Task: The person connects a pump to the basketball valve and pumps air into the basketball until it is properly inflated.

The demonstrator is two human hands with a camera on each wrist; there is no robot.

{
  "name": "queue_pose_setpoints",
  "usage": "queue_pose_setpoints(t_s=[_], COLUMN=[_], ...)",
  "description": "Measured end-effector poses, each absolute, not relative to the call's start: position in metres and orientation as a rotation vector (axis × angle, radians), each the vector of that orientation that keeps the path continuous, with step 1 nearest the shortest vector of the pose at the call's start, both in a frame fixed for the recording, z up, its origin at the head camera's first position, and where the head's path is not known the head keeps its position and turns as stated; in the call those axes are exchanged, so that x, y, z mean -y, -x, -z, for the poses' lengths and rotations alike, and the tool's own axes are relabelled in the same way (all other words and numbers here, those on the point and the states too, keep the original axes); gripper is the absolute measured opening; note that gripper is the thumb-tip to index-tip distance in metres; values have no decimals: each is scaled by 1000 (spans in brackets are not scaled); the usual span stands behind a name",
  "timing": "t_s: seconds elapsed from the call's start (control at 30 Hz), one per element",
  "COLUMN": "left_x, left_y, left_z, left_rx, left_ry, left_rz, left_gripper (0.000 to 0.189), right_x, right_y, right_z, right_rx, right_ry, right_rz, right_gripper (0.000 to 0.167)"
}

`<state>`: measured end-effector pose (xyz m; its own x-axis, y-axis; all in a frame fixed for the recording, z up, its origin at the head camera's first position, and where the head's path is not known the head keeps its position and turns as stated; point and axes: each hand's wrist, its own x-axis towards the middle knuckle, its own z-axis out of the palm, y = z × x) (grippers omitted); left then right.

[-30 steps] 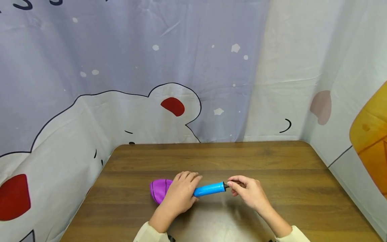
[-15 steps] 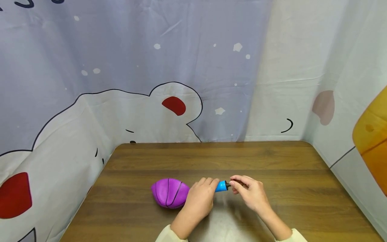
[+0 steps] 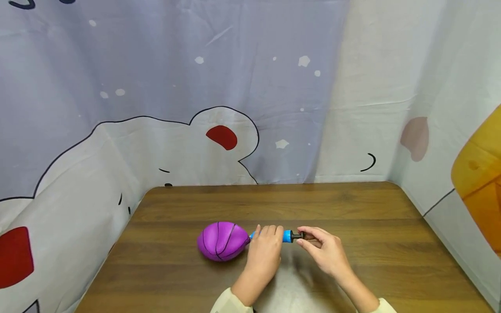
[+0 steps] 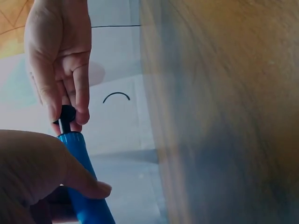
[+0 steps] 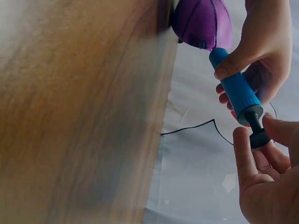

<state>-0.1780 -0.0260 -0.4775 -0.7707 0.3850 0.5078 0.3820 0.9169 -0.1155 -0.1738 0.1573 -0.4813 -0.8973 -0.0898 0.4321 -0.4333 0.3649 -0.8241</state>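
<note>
A purple ball with black seam lines, dented into an uneven oval, lies on the table at the left. Its right end meets the tip of a blue hand pump. My left hand grips the pump's barrel, thumb along its side in the left wrist view, and covers much of it in the head view. At the pump's right end, a short length of black plunger rod shows. Its round black handle sits between the thumb and fingers of my right hand, which pinch it.
The brown wooden table extends around both hands. Behind it and along its sides hangs a printed curtain with white bear shapes, stars and a yellow-orange figure at the right.
My left hand has moved right, off the ball and onto the pump barrel, uncovering the ball. The ball has risen slightly in view. More plunger rod shows; my right hand has hardly moved.
</note>
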Motion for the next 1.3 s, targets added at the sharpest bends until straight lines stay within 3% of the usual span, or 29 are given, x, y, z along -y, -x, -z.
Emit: queue_pose_setpoints(t_s=[0.3, 0.73, 1.03, 1.3], left_x=[24, 29, 32, 31], left_y=[181, 182, 182, 184], left_z=[486, 484, 484, 484], left_rx=[2500, 2485, 2430, 2380], left_ry=[495, 452, 456, 458], left_rz=[-29, -19, 7, -18], left_gripper=[49, 52, 49, 49], right_x=[-165, -208, -192, -164], right_y=[171, 165, 167, 169], right_z=[479, 463, 464, 473], right_rx=[2277, 2388, 2283, 2266], right_ry=[-426, -102, 49, -80], right_rz=[-1478, -1260, -1318, -1294], right_gripper=[29, 30, 29, 29])
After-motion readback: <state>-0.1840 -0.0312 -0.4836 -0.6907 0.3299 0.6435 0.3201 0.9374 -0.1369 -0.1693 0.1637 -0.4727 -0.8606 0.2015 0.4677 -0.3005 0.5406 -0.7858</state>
